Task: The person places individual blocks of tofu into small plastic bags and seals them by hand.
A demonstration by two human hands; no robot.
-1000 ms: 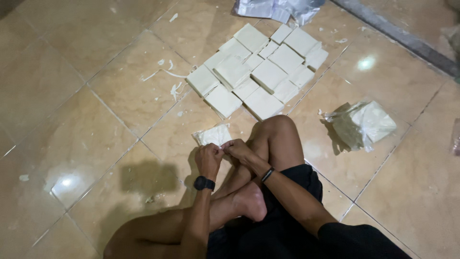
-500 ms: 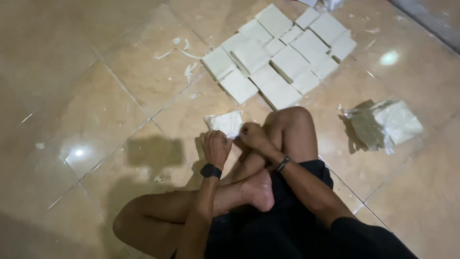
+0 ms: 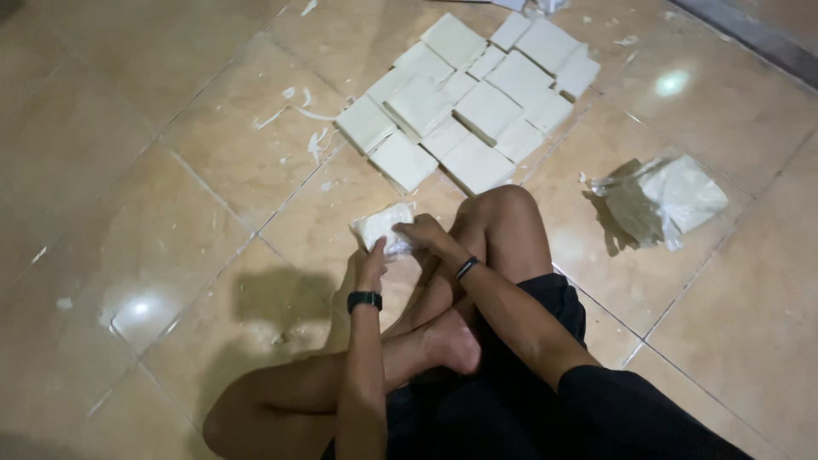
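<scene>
I am sitting on the glossy beige tiled floor (image 3: 153, 196), legs folded, and both hands meet just in front of my raised knee. My left hand (image 3: 371, 262), the one with the black wristwatch (image 3: 364, 300), is closed around the near edge of a small white flat packet wrapped in clear film (image 3: 380, 227), thumb and fingers pinching it from below. My right hand (image 3: 423, 236), with a dark band on the wrist, has its fingers curled onto the packet's right side; how firmly it grips I cannot tell. The packet sits low over the floor; whether it touches the tile I cannot tell.

Ahead of it, well apart, lies a tight cluster of white square packets (image 3: 467, 106) laid flat, edges touching, some overlapping. To my right a crumpled clear plastic bag with white contents (image 3: 665, 198) rests on the floor. White scraps (image 3: 298, 119) dot the tile left of the cluster.

I judge the step in hand as working this 1 packet between both hands, pressing or folding its wrap. The next move, as I read it, calls for a steady 2-handed hold and a flat, square shape so it can sit flush against the others.
</scene>
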